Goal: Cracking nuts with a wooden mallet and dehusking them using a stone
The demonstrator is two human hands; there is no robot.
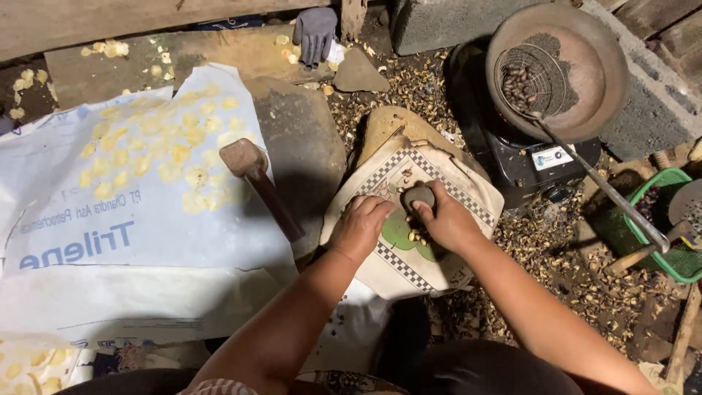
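While the right hand [447,219] curls its fingers around a small dark stone [419,194], gripping it from the side, the left hand [360,227] rests just beside it with fingers bent inward, its fingertips hidden (whether they pinch anything cannot be told). Under both hands lies a checkered-border cloth [453,179], with pale nut kernels [417,235] scattered between them. Left of the left hand, a wooden mallet [257,179] lies on a flat slab. Beyond the right hand sits a stove [537,162] carrying a pan [599,66] and a wire scoop [530,80] of dark nuts.
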